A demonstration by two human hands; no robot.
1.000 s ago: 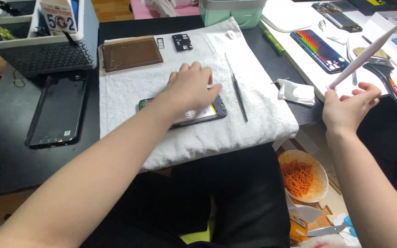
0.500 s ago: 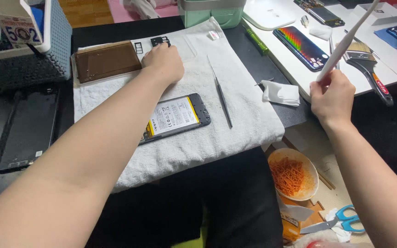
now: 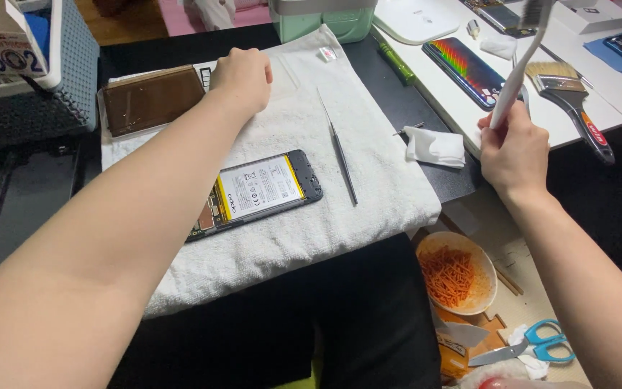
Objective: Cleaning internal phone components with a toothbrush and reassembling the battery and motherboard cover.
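Note:
An opened phone (image 3: 257, 193) with its back off lies on a white towel (image 3: 368, 194), its battery showing. My left hand (image 3: 241, 78) reaches over the towel's far left corner, fingers curled down on a small dark part there, beside a brown panel (image 3: 150, 99). My right hand (image 3: 515, 153) is raised to the right of the towel and grips a white toothbrush (image 3: 517, 70) that points up and away. Metal tweezers (image 3: 342, 156) lie on the towel to the right of the phone.
A crumpled white wipe (image 3: 435, 146) lies by the towel's right edge. A paintbrush (image 3: 571, 103) and a phone with a rainbow back (image 3: 469, 70) rest on the white table. A bowl of orange shreds (image 3: 457, 271) and blue scissors (image 3: 541, 343) sit low right. A grey mesh bin (image 3: 34, 86) stands far left.
My left hand left the phone and moved to the towel's far left corner. My right hand rose with the toothbrush. The view has shifted down and to the right.

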